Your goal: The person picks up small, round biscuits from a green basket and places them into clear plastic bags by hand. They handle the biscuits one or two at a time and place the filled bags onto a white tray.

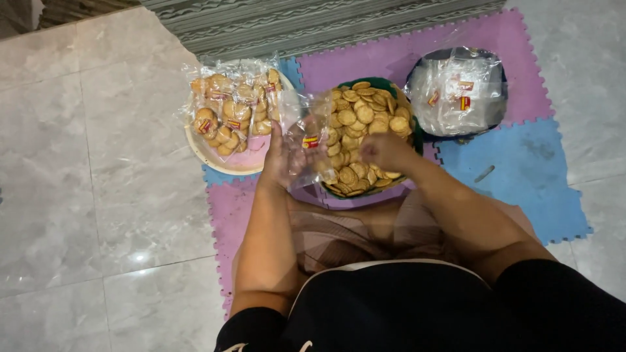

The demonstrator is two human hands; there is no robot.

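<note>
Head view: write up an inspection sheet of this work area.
Surface: foam puzzle mat, purple and blue tiles, on a grey tiled floor.
Job's things: clear plastic bag; green basket heaped with round biscuits.
Clutter: pink tray of filled biscuit bags; dark basket of empty bags.
Grips: left hand holds the clear plastic bag; right hand closed over the biscuits, contents hidden.
Cables: nothing seen.
Surroundings: grey ridged mat beyond.
</note>
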